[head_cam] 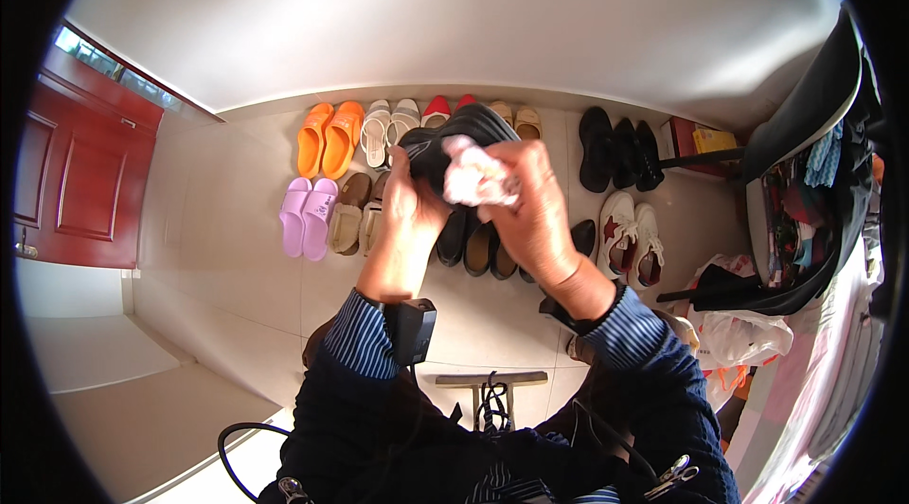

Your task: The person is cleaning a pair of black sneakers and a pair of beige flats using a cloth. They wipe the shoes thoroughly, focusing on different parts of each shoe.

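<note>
My left hand (415, 213) grips a black shoe (472, 122), raised above the rows of footwear on the floor. A crumpled pinkish-white cloth (474, 173) is bunched in my right hand (536, 213), over the near part of the shoe. Both cloth and fingers are blurred, so I cannot tell exactly where the cloth touches the shoe. Part of the shoe is hidden behind the cloth and my fingers. Below my hands, several dark shoes (477, 248) stand on the tiles, partly covered by my right hand.
Orange slides (342, 141), purple slides (319, 216) and brown fleece-lined slippers (348, 220) stand to the left. White sneakers (616, 234) and black shoes (595, 149) are on the right. A chair piled with clothes (795, 220) stands far right; a red door (92, 177) is far left.
</note>
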### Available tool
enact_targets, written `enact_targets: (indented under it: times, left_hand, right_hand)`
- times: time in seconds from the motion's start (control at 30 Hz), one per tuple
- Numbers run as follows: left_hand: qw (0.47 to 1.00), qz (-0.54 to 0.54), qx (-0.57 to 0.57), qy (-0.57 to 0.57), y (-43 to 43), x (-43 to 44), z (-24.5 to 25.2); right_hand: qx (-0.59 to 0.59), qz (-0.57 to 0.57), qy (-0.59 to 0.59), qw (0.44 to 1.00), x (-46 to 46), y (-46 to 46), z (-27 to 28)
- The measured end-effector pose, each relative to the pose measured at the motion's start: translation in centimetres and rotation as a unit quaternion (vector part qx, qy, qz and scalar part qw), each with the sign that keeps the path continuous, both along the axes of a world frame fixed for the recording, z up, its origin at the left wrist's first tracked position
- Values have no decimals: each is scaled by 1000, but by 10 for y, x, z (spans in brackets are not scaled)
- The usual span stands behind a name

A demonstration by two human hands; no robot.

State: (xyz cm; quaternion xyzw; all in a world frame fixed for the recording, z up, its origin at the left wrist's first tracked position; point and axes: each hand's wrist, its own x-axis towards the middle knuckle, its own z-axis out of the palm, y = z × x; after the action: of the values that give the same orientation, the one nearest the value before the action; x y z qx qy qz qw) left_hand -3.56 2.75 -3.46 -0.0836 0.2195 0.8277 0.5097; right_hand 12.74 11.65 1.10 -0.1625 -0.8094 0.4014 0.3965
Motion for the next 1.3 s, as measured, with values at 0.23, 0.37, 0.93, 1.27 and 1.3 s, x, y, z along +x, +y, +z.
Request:
enact_targets:
  times: [0.23,0.37,0.93,1.27,1.3]
  left_hand:
    - [971,-33,197,-134,-11,-23,-12]
    - [975,-24,200,-97,-11,-21,-11]
    - [977,-112,-78,166,1,25,25]
    - [775,20,-182,605,19,52,10]
    - [746,32,-183,639,20,55,9]
  right_hand:
    - [-65,-7,-261,963,8,1,-32]
    - [-58,-68,-89,992,13,26,-16]
    - [-245,-29,-134,960,19,55,-6]
    - [-54,-49,-44,996,2,36,19]
    - [15,-58,-101,993,-2,32,18]
